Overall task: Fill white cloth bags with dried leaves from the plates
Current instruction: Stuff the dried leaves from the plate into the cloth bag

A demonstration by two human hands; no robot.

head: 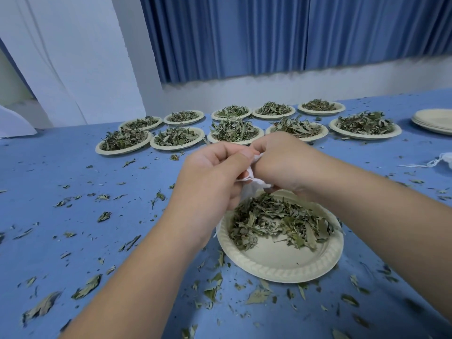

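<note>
Before us, a paper plate holds a heap of dried leaves, with its near half bare. Ten more leaf-filled plates stand in two rows beyond our hands, and a stack of empty plates sits far right. Leaf scraps litter the blue table. Our left hand and right hand, close together, both pinch the white cloth bag just above the near plate's far rim.
</note>
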